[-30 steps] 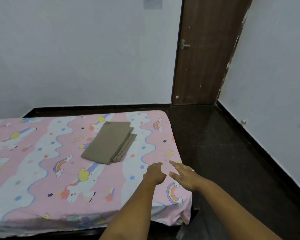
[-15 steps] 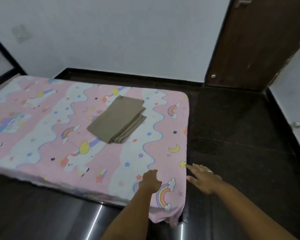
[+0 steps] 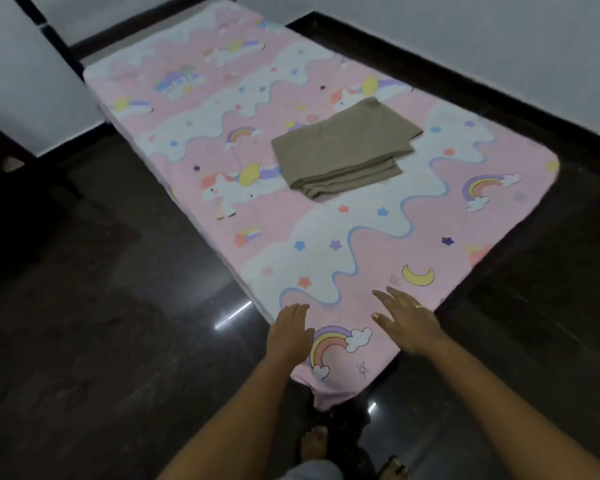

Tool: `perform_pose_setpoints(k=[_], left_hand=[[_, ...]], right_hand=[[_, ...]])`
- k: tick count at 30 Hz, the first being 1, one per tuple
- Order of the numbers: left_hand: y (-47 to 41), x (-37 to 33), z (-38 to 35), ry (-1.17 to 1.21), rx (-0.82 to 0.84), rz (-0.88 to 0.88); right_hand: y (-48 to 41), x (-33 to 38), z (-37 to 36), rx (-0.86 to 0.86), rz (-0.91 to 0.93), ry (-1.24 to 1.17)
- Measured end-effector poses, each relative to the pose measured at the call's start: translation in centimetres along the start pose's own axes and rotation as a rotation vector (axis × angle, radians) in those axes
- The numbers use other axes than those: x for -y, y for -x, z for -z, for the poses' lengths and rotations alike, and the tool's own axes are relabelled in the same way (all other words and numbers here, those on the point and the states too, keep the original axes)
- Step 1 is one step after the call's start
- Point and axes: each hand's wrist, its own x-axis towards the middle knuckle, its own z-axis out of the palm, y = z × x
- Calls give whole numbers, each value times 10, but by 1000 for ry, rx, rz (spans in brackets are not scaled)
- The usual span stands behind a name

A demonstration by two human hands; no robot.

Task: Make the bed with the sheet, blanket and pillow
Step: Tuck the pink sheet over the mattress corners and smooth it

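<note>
A pink sheet [image 3: 326,244] printed with unicorns and rainbows lies spread flat over the bed. On its middle rests a folded tan blanket [image 3: 343,150]. My left hand [image 3: 290,332] lies flat with straight fingers at the sheet's near left edge by the corner. My right hand [image 3: 407,318], fingers spread and straight, is over the sheet just right of it, near a yellow moon print. Neither hand holds anything. No pillow is in view.
A dark glossy floor [image 3: 118,341] surrounds the bed. The black bed frame [image 3: 59,46] rises at the far end against white walls. My bare feet [image 3: 314,445] stand at the near corner of the bed.
My view has swung left and down, so the whole bed now runs away from me. My left hand has uncurled and flattened on the sheet; both hands stay at the near corner.
</note>
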Motion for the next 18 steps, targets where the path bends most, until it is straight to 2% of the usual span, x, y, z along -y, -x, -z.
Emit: perform_pose_setpoints(k=[4, 7, 9, 12, 13, 15, 18], left_hand=[[-22, 8, -53, 138, -116, 89], [-46, 19, -81, 145, -193, 63], [-59, 22, -98, 150, -234, 18], [-60, 23, -124, 118, -211, -30], [-58, 24, -131, 88, -213, -31], [-51, 21, -138, 60, -206, -10], [-44, 7, -137, 63, -160, 52]], right_hand=[[-37, 7, -75, -2, 102, 13], [-57, 9, -123, -44, 212, 106], [-64, 8, -144, 5, 273, 168], [-77, -10, -151, -36, 477, 282], [-84, -25, -145, -52, 481, 315], [-98, -70, -124, -124, 336, 317], [-107, -129, -74, -330, -84, 286]])
